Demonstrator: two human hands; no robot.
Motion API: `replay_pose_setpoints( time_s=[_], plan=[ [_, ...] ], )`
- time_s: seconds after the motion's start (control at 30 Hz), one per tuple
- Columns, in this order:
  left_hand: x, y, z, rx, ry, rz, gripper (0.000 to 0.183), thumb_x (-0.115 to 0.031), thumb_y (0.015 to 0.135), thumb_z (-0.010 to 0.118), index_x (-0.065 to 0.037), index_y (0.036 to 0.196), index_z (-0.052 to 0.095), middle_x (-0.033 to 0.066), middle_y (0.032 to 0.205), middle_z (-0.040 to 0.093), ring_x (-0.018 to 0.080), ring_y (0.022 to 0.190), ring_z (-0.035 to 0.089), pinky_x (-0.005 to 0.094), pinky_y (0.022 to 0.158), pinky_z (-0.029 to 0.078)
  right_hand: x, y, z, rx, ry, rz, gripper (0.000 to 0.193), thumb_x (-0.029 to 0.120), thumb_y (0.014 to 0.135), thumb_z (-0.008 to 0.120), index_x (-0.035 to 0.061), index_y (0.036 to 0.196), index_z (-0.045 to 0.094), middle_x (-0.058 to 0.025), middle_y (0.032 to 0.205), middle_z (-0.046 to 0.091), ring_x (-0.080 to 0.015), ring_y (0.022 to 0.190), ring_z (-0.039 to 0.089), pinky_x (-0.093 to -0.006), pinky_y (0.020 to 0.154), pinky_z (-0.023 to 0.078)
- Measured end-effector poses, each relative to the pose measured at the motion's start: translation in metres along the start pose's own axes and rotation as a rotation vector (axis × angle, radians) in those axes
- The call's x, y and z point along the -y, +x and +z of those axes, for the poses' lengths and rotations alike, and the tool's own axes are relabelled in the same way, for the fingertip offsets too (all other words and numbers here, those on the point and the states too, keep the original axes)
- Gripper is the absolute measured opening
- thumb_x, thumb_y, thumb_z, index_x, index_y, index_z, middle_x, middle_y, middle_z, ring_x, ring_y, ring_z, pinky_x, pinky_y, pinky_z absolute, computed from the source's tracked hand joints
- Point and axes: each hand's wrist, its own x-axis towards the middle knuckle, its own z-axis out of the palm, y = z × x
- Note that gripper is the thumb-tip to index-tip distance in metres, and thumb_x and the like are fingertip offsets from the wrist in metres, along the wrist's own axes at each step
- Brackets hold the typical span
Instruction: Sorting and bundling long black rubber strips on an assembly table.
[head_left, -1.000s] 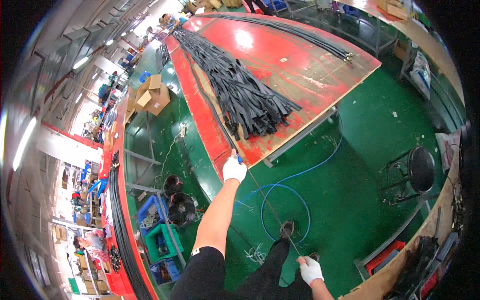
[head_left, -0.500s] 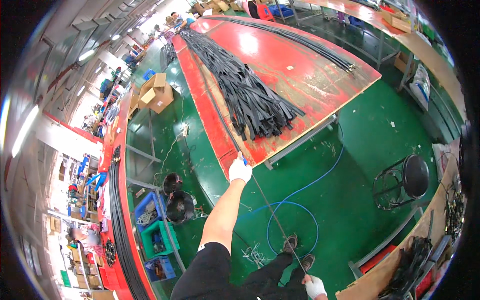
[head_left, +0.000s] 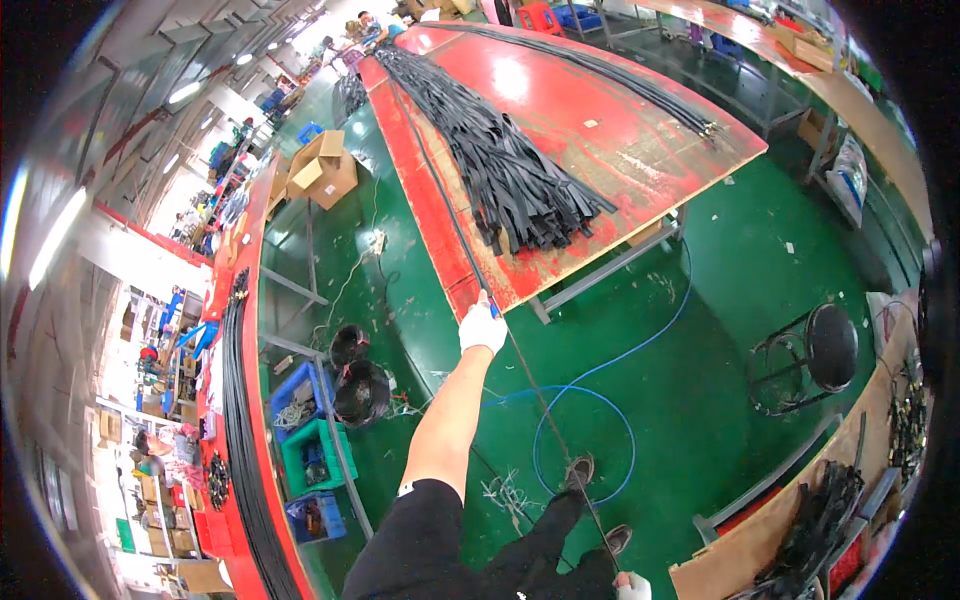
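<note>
My left hand (head_left: 482,328), in a white glove, is closed at the near left corner of the red table (head_left: 540,90). Its fingers grip a long thin black cable (head_left: 440,185), which stretches along the table's left edge. Something small and blue (head_left: 494,310) shows at the fingers; its kind cannot be made out. From that hand a thin dark line (head_left: 545,405) runs taut down to my right hand (head_left: 631,586), also white-gloved and closed on it at the lower edge, partly cut off. Whether cable and line are one piece is hidden in the left hand.
A heap of flat black strips (head_left: 520,190) covers the table's middle. A blue hose (head_left: 625,430) loops on the green floor. To the right stands a black stool (head_left: 830,347); on the left are bins (head_left: 318,455) and an open carton (head_left: 325,170). People work at the far end.
My right hand has drawn lower, toward the picture's bottom edge, with the thin line still stretched. The view has shifted slightly, and my feet have stepped. The left hand keeps its grip.
</note>
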Motion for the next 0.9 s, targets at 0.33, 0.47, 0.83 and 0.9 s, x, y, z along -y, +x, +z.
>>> replay_pose_setpoints(
  time_s=[0.33, 0.47, 0.83, 0.9],
  plan=[
    [-0.017, -0.094, 0.016, 0.007, -0.111, 0.023, 0.069, -0.021, 0.089, 0.058, -0.006, 0.156, 0.046, 0.0263, 0.118, 0.068, 0.0412, 0.107, 0.070, 0.0480, 0.096, 0.055, 0.170, 0.069, 0.009, 0.155, 0.278, 0.115, 0.044, 0.039, 0.104, 0.056, -0.0013, 0.109, 0.073, -0.0173, 0.096, 0.076, -0.0342, 0.090, 0.070, -0.0430, 0.085, 0.053],
    [0.004, -0.081, 0.001, -0.010, -0.108, 0.049, 0.070, -0.020, 0.088, 0.058, -0.006, 0.156, 0.046, 0.0274, 0.119, 0.069, 0.0419, 0.108, 0.069, 0.0485, 0.095, 0.055, -0.007, -0.013, -0.019, 0.124, 0.045, -0.076, 0.035, 0.031, 0.104, 0.057, 0.0024, 0.090, 0.070, -0.0041, 0.069, 0.062, -0.0130, 0.064, 0.059, -0.0317, 0.060, 0.047],
    [-0.047, -0.147, 0.009, 0.017, -0.197, 0.086, 0.069, -0.020, 0.086, 0.059, -0.006, 0.153, 0.050, 0.0290, 0.117, 0.069, 0.0436, 0.109, 0.068, 0.0477, 0.098, 0.054, 0.121, 0.063, 0.014, -0.025, 0.126, -0.230, 0.031, 0.028, 0.104, 0.057, 0.0003, 0.102, 0.073, -0.0049, 0.079, 0.066, -0.0174, 0.070, 0.060, -0.0339, 0.067, 0.050],
    [-0.032, -0.145, 0.007, -0.002, -0.256, 0.050, 0.069, -0.020, 0.086, 0.059, -0.005, 0.153, 0.049, 0.0286, 0.116, 0.070, 0.0428, 0.109, 0.069, 0.0474, 0.097, 0.054, 0.158, 0.044, 0.000, 0.094, 0.289, -0.007, 0.041, 0.038, 0.103, 0.058, 0.0009, 0.108, 0.074, -0.0127, 0.084, 0.071, -0.0254, 0.071, 0.066, -0.0388, 0.068, 0.052]
  ],
)
